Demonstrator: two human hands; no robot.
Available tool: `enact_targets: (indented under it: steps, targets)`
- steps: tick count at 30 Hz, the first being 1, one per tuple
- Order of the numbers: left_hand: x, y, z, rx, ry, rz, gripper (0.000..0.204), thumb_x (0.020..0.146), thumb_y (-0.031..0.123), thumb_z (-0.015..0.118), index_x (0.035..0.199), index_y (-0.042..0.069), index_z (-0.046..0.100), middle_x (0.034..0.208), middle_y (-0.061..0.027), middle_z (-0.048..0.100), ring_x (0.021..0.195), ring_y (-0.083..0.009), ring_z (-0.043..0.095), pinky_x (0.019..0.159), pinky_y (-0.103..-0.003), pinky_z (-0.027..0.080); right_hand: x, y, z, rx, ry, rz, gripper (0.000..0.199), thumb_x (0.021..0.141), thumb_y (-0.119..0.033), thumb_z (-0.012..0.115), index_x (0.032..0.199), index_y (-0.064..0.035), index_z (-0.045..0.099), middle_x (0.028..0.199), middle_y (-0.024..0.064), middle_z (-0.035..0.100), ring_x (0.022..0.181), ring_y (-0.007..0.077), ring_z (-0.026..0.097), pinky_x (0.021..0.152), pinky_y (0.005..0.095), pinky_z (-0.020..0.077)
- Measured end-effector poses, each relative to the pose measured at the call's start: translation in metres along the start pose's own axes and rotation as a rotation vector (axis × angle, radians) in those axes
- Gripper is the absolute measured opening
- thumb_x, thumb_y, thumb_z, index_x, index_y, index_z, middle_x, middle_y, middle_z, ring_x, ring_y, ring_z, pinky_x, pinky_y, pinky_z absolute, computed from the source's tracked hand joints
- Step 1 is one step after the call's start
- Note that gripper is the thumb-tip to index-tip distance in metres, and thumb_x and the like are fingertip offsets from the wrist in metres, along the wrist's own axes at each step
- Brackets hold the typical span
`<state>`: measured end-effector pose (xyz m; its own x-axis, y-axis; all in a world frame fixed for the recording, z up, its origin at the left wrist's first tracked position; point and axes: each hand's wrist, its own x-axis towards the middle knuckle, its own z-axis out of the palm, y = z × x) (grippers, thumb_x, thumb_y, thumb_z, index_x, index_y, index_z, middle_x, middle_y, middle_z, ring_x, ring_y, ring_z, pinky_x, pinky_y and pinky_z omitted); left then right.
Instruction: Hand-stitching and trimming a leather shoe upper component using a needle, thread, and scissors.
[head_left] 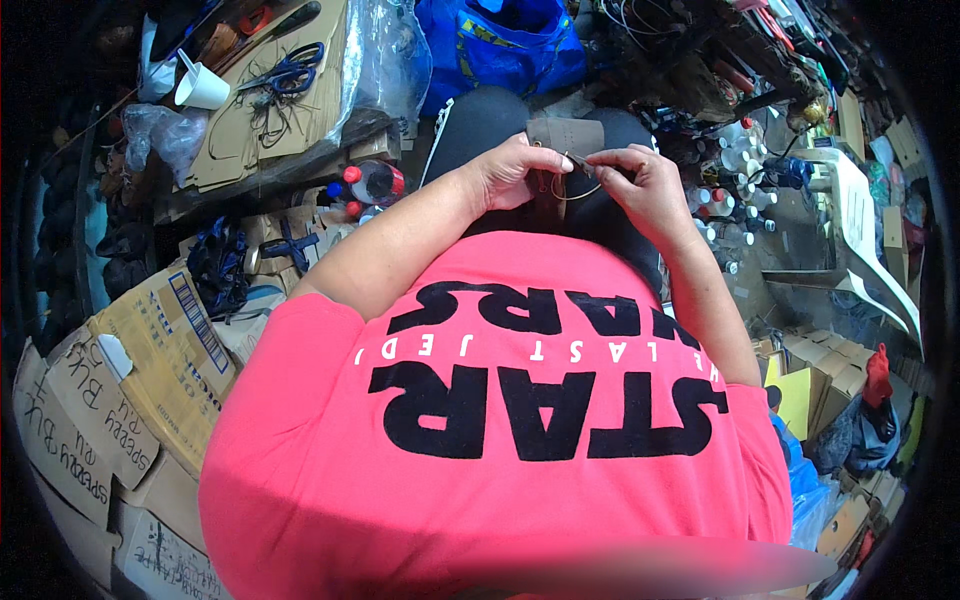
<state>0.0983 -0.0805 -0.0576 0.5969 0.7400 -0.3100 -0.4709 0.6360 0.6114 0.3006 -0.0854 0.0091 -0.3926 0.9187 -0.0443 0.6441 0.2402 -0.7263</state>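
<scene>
In front of my lap, between my knees, sits a brown piece that looks like leather (pixel 567 134). My left hand (pixel 512 172) is closed on its left side, thumb pointing right. My right hand (pixel 643 190) pinches at its right side, fingertips close to the left thumb. A small dark, slim thing shows at the right fingertips, too small to name. A thin pale thread (pixel 574 197) loops below the fingertips, beside the brown piece. The lower part of the piece is partly hidden by my hands.
At the left, a cardboard-topped surface (pixel 215 165) carries blue-handled scissors (pixel 292 72) and a white cup (pixel 201 84). A blue bag (pixel 515 50) stands ahead. Plastic bottles (pixel 738 185) crowd the right, with a red-capped bottle (pixel 375 182) at left. Cardboard boxes (pixel 160 350) lie lower left.
</scene>
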Motion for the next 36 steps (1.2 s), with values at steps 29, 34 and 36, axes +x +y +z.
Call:
enact_targets:
  steps: [29, 34, 36]
  targets:
    - [-0.024, -0.009, 0.001, -0.159, 0.152, -0.028, 0.021, 0.09, 0.013, 0.055, 0.109, 0.005, 0.055, 0.098, -0.0084, 0.065, 0.086, -0.0181, 0.063, 0.08, -0.037, 0.049, -0.004, 0.022, 0.032, 0.814, -0.07, 0.273, 0.016, 0.085, -0.006, 0.063, 0.099, 0.0018, 0.065, 0.09, 0.0032, 0.065, 0.08, 0.0076, 0.056, 0.075, 0.0207, 0.0435]
    - [-0.022, -0.008, -0.002, -0.132, 0.076, -0.05, 0.02, 0.09, 0.013, 0.054, 0.11, 0.006, 0.055, 0.098, -0.0083, 0.065, 0.085, -0.0172, 0.063, 0.079, -0.038, 0.049, 0.004, 0.025, 0.037, 0.841, -0.095, 0.287, 0.015, 0.084, -0.006, 0.063, 0.097, 0.0022, 0.066, 0.083, 0.003, 0.064, 0.075, 0.0077, 0.056, 0.072, 0.0211, 0.0437]
    - [-0.024, -0.007, -0.001, -0.136, 0.083, -0.05, 0.021, 0.09, 0.013, 0.055, 0.11, 0.006, 0.055, 0.099, -0.0077, 0.065, 0.086, -0.0165, 0.063, 0.079, -0.037, 0.049, 0.003, 0.022, 0.033, 0.814, -0.119, 0.277, 0.015, 0.084, -0.006, 0.064, 0.097, 0.0015, 0.066, 0.083, 0.0023, 0.064, 0.075, 0.0077, 0.056, 0.071, 0.0209, 0.0437]
